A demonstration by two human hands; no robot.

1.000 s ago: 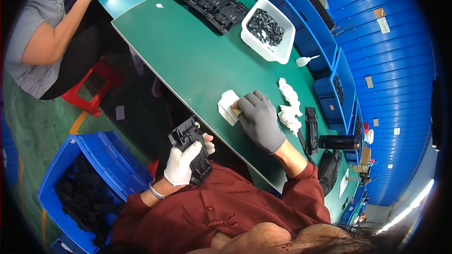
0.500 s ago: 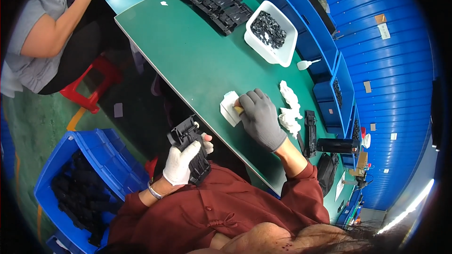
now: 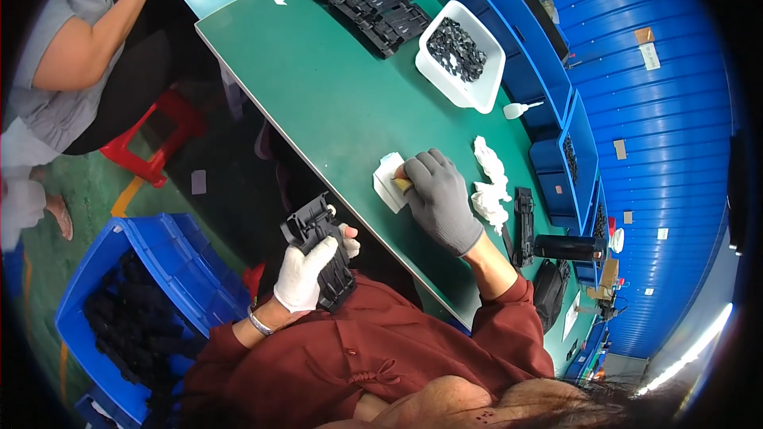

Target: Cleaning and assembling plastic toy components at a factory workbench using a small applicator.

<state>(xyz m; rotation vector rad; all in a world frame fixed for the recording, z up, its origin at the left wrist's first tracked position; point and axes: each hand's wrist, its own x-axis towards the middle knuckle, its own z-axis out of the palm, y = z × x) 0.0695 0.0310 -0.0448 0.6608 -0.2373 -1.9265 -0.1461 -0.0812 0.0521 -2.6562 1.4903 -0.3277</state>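
In a white glove with bare fingertips, my left hand (image 3: 306,274) grips a black moulded plastic part (image 3: 332,280) in front of my body, beside the table edge. The part is tilted, and a small pale spot shows near its upper end. My right hand (image 3: 437,202), in a grey glove, rests over the green table with its fingers curled round a small yellowish-brown piece (image 3: 403,184), mostly hidden by the fingers. Beneath that piece lies a white folded pad (image 3: 389,181). Crumpled white cloth (image 3: 490,191) lies to the right of this hand.
Further back on the table (image 3: 294,87) are joined black parts (image 3: 369,4) and a white tub (image 3: 494,71) of small black pieces. A squeeze bottle (image 3: 520,109), blue bins (image 3: 548,167) and a black cylinder (image 3: 568,247) line the right. A blue crate (image 3: 191,270) stands lower left. A co-worker (image 3: 67,56) sits upper left.
My two hands and what they hold stay almost in place. At the left, the co-worker's arms have shifted, and another person's foot and pale clothing have come into view.
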